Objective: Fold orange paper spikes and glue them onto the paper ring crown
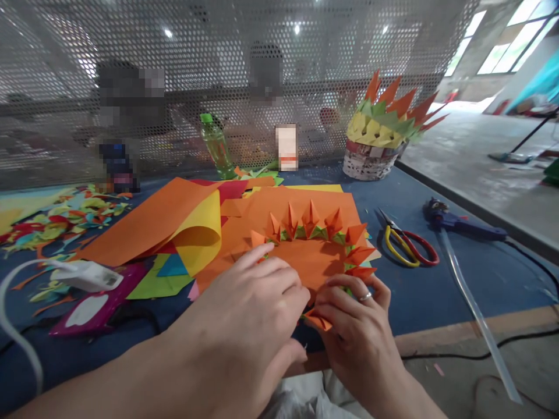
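Note:
A ring of folded orange paper points (311, 220) with green folded pieces along its base lies over orange sheets at the table's near side. Across the ring's left and front part curls my left hand (248, 314), its fingers bent over the paper and its thumb low toward the front edge. My right hand (356, 317), with a ring on one finger, pinches the front right part of the ring, where one orange folded point (318, 320) shows between the hands. Both palms hide the nearest stretch of the ring.
Scissors (408, 247) and a glue gun (463, 221) with a clear glue stick lie right. Behind stand a finished paper basket (375, 139) and a green bottle (216, 145). Left are rolled orange sheets (144, 218), paper scraps (74, 215), a white charger (89, 273) and a magenta device (98, 305).

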### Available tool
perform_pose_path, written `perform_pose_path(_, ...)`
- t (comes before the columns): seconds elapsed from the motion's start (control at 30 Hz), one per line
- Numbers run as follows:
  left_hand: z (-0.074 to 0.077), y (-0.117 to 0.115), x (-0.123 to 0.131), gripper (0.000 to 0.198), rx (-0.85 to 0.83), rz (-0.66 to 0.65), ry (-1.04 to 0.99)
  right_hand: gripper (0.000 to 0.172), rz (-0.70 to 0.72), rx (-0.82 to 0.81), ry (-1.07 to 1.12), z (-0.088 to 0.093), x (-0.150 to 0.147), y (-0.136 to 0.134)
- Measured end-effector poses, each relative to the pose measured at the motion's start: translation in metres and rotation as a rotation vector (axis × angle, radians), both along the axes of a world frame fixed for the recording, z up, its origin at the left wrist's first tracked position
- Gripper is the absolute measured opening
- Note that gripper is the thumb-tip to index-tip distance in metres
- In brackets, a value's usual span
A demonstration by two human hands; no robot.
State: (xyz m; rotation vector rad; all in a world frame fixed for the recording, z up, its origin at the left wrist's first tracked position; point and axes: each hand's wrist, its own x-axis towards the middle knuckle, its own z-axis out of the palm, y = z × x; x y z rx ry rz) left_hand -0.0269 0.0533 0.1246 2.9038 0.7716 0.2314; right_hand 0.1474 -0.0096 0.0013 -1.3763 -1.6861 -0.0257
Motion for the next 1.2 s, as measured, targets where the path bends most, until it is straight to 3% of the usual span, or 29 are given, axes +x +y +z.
perform_pose_path(0.2,-0.001,-0.005,-0.004,0.012,0.104,-0.025,-0.024,0.029,-0.010,0.033,-0.027,0.002,0.003,-0.002)
perform_pose_path(0.3,-0.002,-0.007,-0.006,0.005,0.217,-0.037,-0.001,0.024,-0.015,-0.007,-0.071,0.005,0.004,-0.005)
perform_pose_path(0.4,-0.003,-0.007,-0.006,0.013,0.254,-0.043,0.029,0.019,-0.034,-0.030,-0.102,0.008,0.005,-0.006)
perform_pose_path(0.57,-0.004,-0.006,-0.004,0.018,0.230,-0.051,0.041,0.011,-0.002,-0.001,-0.033,0.007,0.005,-0.005)
perform_pose_path(0.9,-0.003,-0.005,-0.002,0.019,0.179,-0.063,0.063,0.021,0.008,0.051,0.010,0.011,-0.002,-0.001)
perform_pose_path(1.13,-0.009,0.005,0.003,0.015,0.085,-0.068,0.097,0.023,-0.012,0.007,-0.171,0.013,0.004,-0.009)
perform_pose_path(1.2,-0.009,0.007,0.004,0.010,0.093,-0.045,0.108,0.037,-0.031,0.009,-0.247,0.017,0.010,-0.016)
